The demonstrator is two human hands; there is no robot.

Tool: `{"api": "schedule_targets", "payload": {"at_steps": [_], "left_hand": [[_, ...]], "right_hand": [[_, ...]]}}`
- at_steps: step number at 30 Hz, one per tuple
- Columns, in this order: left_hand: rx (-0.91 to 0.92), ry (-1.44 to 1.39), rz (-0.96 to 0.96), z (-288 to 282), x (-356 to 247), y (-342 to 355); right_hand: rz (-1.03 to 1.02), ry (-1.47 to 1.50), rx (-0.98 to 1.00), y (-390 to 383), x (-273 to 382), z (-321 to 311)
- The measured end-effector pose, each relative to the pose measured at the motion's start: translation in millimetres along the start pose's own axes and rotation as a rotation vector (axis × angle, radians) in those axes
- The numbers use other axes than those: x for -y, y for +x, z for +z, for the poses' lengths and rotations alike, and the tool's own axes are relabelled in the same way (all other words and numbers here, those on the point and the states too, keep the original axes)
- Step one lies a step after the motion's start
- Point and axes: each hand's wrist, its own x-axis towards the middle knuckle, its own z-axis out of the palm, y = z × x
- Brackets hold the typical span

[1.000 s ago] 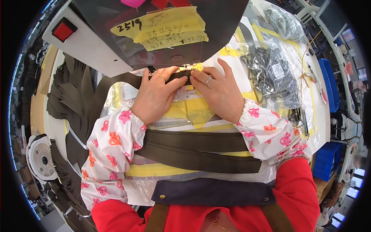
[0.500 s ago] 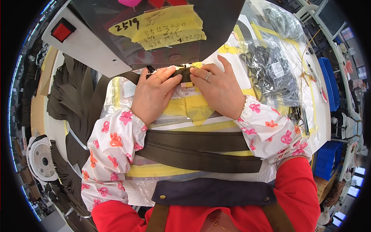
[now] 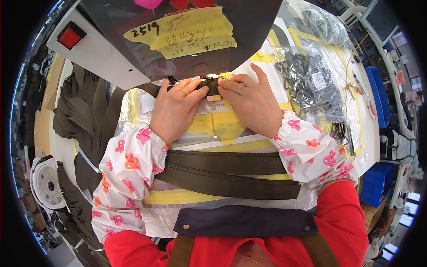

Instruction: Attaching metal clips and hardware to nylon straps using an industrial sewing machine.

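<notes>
A dark olive webbing strap (image 3: 209, 86) lies under the grey head of a sewing machine (image 3: 247, 33), trailing leftward. Fingers of my left hand (image 3: 175, 109) press and grip it left of the needle area, which is largely hidden. On the other side, my right hand (image 3: 251, 104) pinches the strap beside small yellow pieces at the machine bed, index finger bent. Nearer me, more straps (image 3: 222, 164) lie across the plastic-covered, yellow-taped work surface (image 3: 227, 193).
Piled straps (image 3: 78, 111) fill the left, beside a round white device (image 3: 48, 184). At right are bagged metal hardware (image 3: 302, 84), another bag (image 3: 322, 24), snips (image 3: 369, 107) and blue bins (image 3: 378, 95). A red switch (image 3: 71, 37) is on the machine.
Both hands have shifted only slightly: my left a little leftward along the strap, my right fingers a little upward and leftward. The surroundings stay as they were.
</notes>
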Motion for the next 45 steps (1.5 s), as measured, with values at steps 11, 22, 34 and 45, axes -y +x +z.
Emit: {"api": "schedule_targets", "payload": {"at_steps": [11, 22, 34, 45], "left_hand": [[-0.015, 0.018, 0.027, 5.1, 5.9, 3.9], [-0.046, -0.065, -0.069, 19.8, 28.8, 10.6], [0.040, -0.081, -0.175, 19.0, 23.2, 8.9], [-0.028, 0.082, 0.078, 7.2, 10.1, -2.1]], "right_hand": [[-0.004, -0.034, 0.006, 2.5, -5.2, 3.4], [0.011, 0.041, 0.119, 16.4, -19.3, 10.0], [0.051, 0.014, 0.146, 13.4, -11.4, 19.7], [0.009, -0.039, 0.118, -0.1, 2.4, 10.5]]}}
